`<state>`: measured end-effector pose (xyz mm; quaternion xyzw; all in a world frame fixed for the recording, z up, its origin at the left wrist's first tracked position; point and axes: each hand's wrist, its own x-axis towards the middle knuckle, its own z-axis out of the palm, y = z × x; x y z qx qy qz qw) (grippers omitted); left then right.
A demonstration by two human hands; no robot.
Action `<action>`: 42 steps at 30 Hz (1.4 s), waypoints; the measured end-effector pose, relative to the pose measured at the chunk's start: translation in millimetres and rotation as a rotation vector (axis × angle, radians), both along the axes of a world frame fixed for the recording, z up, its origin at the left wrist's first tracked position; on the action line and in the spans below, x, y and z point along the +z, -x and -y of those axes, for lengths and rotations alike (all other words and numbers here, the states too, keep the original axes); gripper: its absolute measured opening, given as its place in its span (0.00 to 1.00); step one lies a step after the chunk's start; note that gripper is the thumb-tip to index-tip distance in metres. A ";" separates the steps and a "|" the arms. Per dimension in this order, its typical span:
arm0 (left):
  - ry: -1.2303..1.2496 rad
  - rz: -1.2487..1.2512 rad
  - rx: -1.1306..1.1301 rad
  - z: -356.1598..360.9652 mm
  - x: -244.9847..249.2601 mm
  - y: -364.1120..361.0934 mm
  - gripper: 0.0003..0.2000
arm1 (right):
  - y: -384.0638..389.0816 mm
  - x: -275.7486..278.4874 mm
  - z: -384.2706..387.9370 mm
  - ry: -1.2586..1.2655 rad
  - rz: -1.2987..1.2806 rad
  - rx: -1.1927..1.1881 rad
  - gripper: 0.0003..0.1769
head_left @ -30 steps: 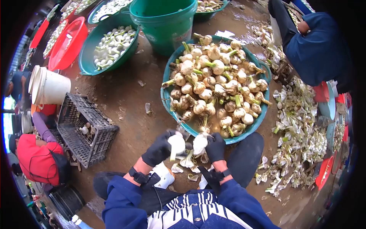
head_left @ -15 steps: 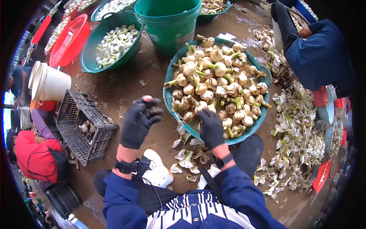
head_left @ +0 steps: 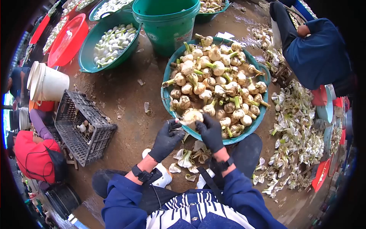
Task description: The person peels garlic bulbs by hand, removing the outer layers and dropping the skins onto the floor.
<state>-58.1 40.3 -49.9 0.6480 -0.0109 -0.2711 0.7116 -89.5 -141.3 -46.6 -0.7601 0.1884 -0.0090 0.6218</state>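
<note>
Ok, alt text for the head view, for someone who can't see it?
The left hand and right hand, both in black gloves, hold one garlic bulb at the near rim of a teal basin heaped with garlic. Peelings lie on the ground beneath; a black crate stands to the left.

- Just beyond your fingers (head_left: 204,121), the round teal plastic basin (head_left: 164,95) heaped with unpeeled garlic bulbs (head_left: 213,76) blocks the way forward.
- Left of them, bare wet brown floor (head_left: 126,95) lies open as far as the black slatted plastic crate (head_left: 82,128).
- Beneath them, loose pale garlic skins (head_left: 188,158) litter the ground.
- Well to their right, a wide heap of white-green peelings (head_left: 299,141) fills the floor.
</note>
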 end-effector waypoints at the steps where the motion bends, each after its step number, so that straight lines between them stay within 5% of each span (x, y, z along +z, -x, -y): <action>1: 0.066 -0.068 -0.018 4.0 7.5 0.8 0.20 | 9.6 -2.3 -10.6 -0.073 0.054 -0.026 0.18; 5: 0.030 -0.092 -0.039 3.9 3.1 2.8 0.22 | 29.4 7.0 -32.4 -0.137 0.004 -0.021 0.16; 8: 0.144 -0.262 0.070 3.0 14.6 -0.4 0.22 | 28.5 1.7 -25.7 0.205 0.214 0.009 0.16; 14: -0.011 -0.009 0.129 -0.1 12.6 -0.8 0.22 | 16.8 40.9 -27.4 0.089 0.170 -0.039 0.15; 23: -0.074 0.178 0.091 -0.8 2.5 1.9 0.23 | 14.8 29.3 -35.1 0.386 0.223 0.018 0.10; 26: -0.346 0.404 -0.010 0.3 12.5 0.5 0.23 | 14.2 34.6 -35.2 0.529 0.231 0.028 0.09; 42: -0.413 0.618 -0.157 -1.9 13.2 2.0 0.25 | 20.8 21.8 -40.0 0.698 0.282 0.076 0.04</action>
